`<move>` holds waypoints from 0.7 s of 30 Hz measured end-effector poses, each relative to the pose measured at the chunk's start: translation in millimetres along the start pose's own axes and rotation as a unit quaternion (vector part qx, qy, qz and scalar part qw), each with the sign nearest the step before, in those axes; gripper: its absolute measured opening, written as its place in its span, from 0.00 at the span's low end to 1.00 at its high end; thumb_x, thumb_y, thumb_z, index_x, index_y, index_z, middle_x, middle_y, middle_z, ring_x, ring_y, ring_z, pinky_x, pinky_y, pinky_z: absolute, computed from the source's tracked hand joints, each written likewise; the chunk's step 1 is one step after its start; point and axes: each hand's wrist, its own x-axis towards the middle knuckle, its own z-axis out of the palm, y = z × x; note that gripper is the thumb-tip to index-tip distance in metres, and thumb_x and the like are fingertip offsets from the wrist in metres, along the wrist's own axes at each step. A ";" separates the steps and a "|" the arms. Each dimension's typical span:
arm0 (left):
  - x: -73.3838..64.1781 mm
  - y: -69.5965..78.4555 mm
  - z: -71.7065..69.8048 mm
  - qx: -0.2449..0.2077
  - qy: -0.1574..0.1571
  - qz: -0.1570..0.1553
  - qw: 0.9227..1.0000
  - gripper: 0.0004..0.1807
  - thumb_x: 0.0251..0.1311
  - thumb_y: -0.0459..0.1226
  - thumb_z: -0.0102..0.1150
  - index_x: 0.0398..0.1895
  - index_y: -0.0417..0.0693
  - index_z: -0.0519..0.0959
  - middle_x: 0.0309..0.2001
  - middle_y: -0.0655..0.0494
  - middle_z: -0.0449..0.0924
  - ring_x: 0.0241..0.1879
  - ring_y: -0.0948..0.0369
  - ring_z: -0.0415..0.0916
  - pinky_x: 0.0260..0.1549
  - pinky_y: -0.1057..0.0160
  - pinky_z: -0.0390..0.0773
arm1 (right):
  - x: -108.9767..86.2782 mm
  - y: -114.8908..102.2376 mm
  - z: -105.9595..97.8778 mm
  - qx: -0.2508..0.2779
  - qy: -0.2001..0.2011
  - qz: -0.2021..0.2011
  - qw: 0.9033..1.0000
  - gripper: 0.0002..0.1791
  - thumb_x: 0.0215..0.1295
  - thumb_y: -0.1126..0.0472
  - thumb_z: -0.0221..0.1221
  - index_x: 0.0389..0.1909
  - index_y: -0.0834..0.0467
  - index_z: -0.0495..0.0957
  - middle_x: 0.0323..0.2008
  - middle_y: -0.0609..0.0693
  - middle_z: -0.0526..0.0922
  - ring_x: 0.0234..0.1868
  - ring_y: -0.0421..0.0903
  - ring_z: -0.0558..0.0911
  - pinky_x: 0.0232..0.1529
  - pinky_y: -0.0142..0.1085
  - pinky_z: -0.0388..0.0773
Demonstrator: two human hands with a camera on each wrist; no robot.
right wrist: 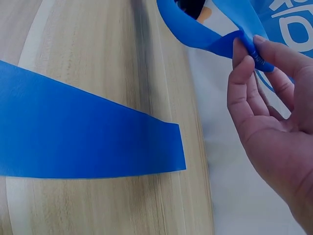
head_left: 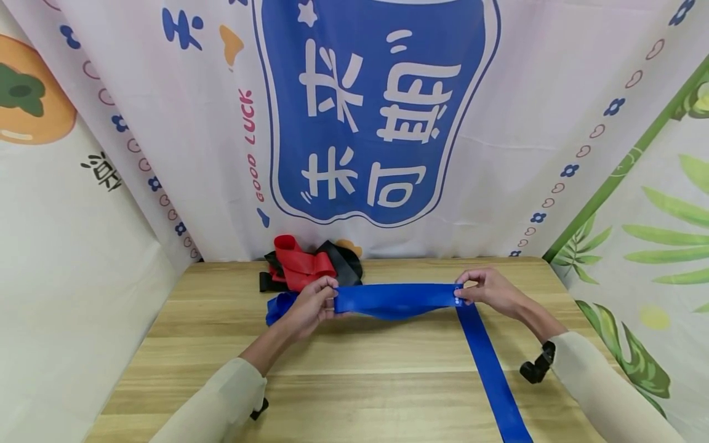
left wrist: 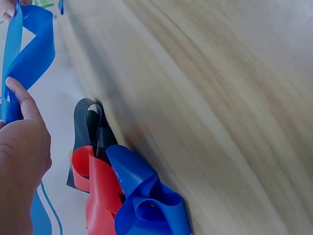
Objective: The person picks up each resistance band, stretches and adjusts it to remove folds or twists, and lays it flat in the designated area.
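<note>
Before a printed curtain [head_left: 482, 184], over a wooden table [head_left: 388, 381], a blue band [head_left: 399, 296], probably a loop, spans left to right, the left hand [head_left: 310, 309] and right hand [head_left: 490, 289] each pinching an end. Nearer the right, a flat blue strip [head_left: 488, 369] points toward the person; bundled bands [head_left: 301, 271] lie just beyond the left.

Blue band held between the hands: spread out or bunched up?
Spread out: in the head view, the blue band runs from left hand to right hand, its lower edge sagging.
</note>
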 end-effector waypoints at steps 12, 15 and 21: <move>4.6 13.4 2.5 -0.001 0.029 0.018 0.999 0.06 0.82 0.31 0.39 0.51 0.45 0.68 0.37 0.52 0.68 0.36 0.57 0.76 0.58 0.41 0.83 | -6.1 4.7 4.4 0.037 -0.082 -0.017 0.996 0.14 0.74 0.58 0.66 0.37 0.66 0.79 0.34 0.56 0.84 0.35 0.65 0.83 0.40 0.45 0.86; 5.1 15.3 3.5 -0.002 0.034 0.020 0.999 0.06 0.83 0.30 0.39 0.51 0.44 0.68 0.36 0.53 0.66 0.34 0.59 0.73 0.60 0.39 0.81 | -7.9 5.6 6.2 0.038 -0.093 -0.015 0.995 0.14 0.74 0.58 0.66 0.37 0.65 0.78 0.31 0.54 0.85 0.36 0.69 0.83 0.40 0.47 0.87; 5.6 17.7 3.8 -0.003 0.029 0.026 0.999 0.05 0.84 0.31 0.41 0.50 0.45 0.69 0.31 0.57 0.62 0.29 0.62 0.64 0.61 0.37 0.79 | -13.1 7.1 9.7 0.039 -0.106 -0.006 0.994 0.14 0.73 0.58 0.68 0.38 0.65 0.78 0.31 0.52 0.82 0.30 0.50 0.84 0.34 0.42 0.85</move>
